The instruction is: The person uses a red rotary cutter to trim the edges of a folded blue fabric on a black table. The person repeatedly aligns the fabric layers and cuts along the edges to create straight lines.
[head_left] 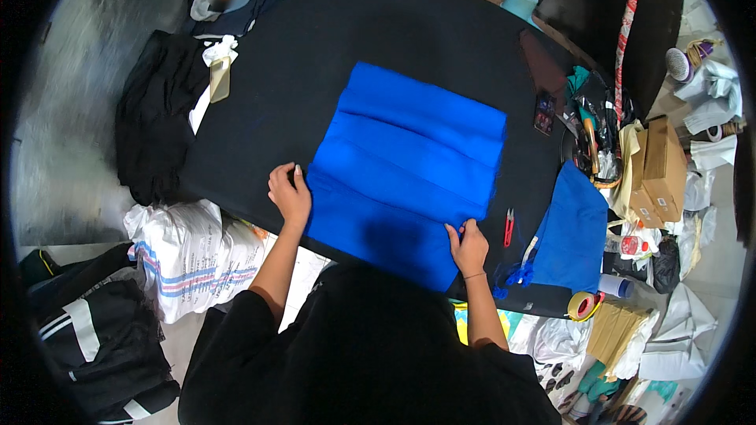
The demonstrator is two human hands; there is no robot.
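At the far left I see a heap of black clothing [153,114] hanging off the edge of the black table [331,39], and nearer, on the floor, a white woven sack [193,256] with striped bands. A pale phone [220,79] lies on the table's left part, just beside the clothing. My left hand [290,193] rests on the left edge of the folded blue fabric [409,165], fingers curled together and pressing that edge down onto the table. The fabric lies in the middle of the table, in stacked folds, its near edge hanging slightly over the table's near side. My right hand [469,245] is at the fabric's near right corner, thumb and fingers pinching the cloth. Just right of that hand small red snips [509,226] lie on the table. Further right a second blue cloth [573,232] drapes over the table edge, with a roll of tape [583,306] near it and cardboard boxes [657,169] beyond
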